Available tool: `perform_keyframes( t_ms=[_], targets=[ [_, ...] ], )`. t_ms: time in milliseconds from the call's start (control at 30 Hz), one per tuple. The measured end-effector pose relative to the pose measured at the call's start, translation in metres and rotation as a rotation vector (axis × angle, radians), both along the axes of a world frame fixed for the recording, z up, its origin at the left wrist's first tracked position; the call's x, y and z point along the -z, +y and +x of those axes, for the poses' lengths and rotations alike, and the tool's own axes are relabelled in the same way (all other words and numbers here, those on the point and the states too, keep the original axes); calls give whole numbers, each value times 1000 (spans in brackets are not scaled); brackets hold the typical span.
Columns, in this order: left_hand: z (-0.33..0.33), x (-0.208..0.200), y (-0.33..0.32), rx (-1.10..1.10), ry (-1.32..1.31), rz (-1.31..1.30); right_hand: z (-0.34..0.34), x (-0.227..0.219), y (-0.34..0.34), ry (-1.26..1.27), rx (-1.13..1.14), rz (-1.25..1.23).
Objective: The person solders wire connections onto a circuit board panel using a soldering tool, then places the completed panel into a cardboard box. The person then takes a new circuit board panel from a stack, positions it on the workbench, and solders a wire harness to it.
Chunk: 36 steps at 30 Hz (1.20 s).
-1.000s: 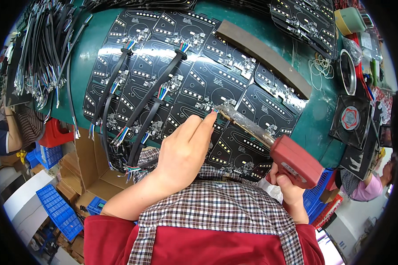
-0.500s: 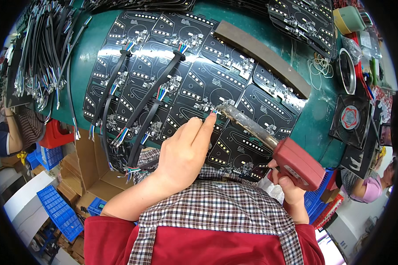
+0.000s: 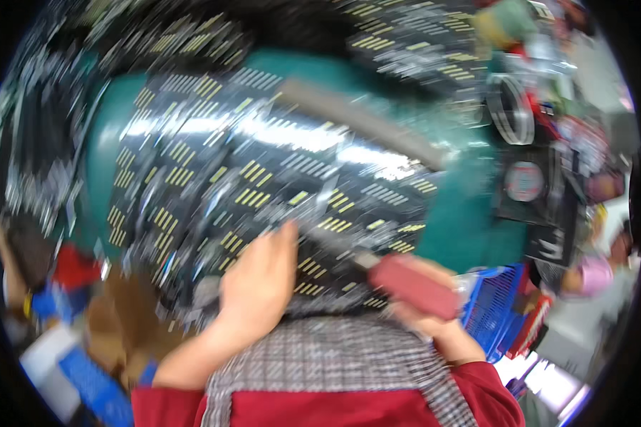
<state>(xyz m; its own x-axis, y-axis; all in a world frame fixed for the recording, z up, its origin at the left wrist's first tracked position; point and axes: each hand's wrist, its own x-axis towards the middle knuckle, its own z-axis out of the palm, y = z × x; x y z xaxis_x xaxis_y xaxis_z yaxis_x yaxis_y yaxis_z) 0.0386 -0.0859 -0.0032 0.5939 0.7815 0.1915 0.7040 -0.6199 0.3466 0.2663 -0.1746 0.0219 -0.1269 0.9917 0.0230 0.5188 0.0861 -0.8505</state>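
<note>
Grey-brown bar [image 3: 363,122] lines the far edge of black circuit boards [image 3: 274,167].

A green worktable [image 3: 459,224] carries rows of blurred black circuit boards [image 3: 313,178]. A greyish-brown bar [image 3: 363,122] lies along their far edge; black cables [image 3: 41,135] bunch at the left.

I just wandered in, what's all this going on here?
A person at a green table is working over dark circuit boards. The right hand grips a red tool, its nose pointing toward the left hand. The left hand is over the boards' near part; the picture is too blurred to tell whether its fingers hold or touch anything. A grey-brown bar lies along the boards' far side.
</note>
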Motion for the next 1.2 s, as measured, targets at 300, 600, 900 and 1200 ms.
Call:
perform_keyframes(
  t_ms=[300,600,900,1200],
  targets=[
    [-9,-5,-17,-118,71,-46,-11,23,-7,782,240,-238],
    [0,-15,-13,-96,121,-40,4,33,-5,1163,306,-119],
    [4,-20,-16,-127,190,-48,8,41,-3,1219,275,-118],
    [8,-32,-22,-121,222,-67,8,44,-7,1218,280,-117]
  ],
)
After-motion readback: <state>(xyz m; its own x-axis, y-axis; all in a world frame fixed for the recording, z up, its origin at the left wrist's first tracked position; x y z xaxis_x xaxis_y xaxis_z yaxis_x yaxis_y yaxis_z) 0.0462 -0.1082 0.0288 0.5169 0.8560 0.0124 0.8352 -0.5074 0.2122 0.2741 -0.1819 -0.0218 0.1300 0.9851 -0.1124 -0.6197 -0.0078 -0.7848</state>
